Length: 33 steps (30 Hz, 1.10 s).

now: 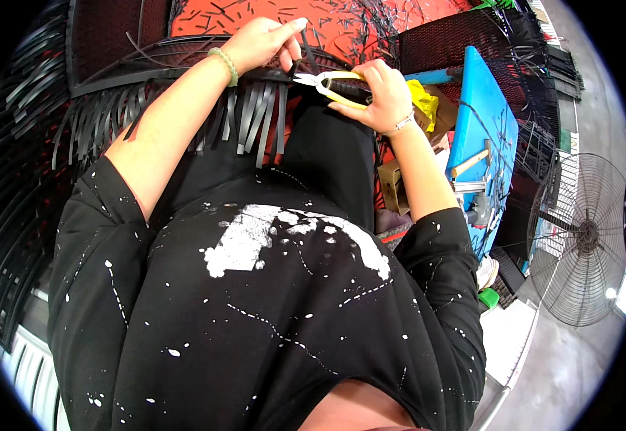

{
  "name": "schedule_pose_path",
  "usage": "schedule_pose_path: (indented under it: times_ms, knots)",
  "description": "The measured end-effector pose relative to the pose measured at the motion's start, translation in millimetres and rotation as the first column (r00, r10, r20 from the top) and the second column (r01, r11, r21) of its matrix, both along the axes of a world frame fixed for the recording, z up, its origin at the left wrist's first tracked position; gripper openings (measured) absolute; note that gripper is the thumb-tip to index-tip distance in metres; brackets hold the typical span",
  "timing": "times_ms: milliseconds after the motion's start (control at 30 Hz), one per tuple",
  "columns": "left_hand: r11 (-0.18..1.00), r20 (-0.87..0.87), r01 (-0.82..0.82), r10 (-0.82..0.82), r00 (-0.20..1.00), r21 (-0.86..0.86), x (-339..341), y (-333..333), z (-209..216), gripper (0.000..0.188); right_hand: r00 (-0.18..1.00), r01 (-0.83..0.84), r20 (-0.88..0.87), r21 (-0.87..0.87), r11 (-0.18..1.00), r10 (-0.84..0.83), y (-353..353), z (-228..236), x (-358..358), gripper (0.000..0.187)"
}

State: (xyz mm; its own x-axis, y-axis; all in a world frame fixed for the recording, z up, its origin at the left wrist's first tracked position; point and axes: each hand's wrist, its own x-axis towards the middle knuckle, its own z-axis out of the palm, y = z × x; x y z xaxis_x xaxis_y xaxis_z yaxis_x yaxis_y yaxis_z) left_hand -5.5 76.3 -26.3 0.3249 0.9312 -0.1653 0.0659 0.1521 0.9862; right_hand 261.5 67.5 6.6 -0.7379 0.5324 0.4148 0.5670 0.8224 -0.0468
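Note:
My left hand is closed on a thin black plastic strip at the woven edge of a dark frame. My right hand grips a pair of cutting pliers with yellow handles, which are spread apart. The pliers' silver jaws point left, close to the fingertips of my left hand and the strip. Below my left hand, a fringe of loose black strips hangs from the frame's edge over my lap. Exactly where the strip meets the weave is hard to make out.
Short black offcuts are scattered over a red surface beyond the frame. To the right stands a blue table with a hammer and other tools. A cardboard box sits beside my right forearm. A large fan is at far right.

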Motion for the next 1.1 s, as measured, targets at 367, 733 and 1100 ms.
schedule_pose_path:
  times_ms: [367, 733, 1100]
  knots:
    - [0.990, -0.045, -0.123, 0.126, 0.991, 0.063, 3, 2, -2, 0.049, 0.999, -0.006, 0.047, 0.054, 0.998, 0.004, 1, -2, -13, 0.050]
    - [0.674, -0.064, -0.335, 0.494, 0.867, 0.659, 3, 13, -28, 0.038, 0.857, 0.463, -0.270, 0.029, 0.886, -0.439, -57, 2, 75, 0.054]
    - [0.631, -0.544, 0.381, 0.078, 0.835, 0.676, 2, -30, 1, 0.047, 0.071, 0.980, -0.227, 0.196, 0.026, -0.971, -236, -7, 324, 0.061]
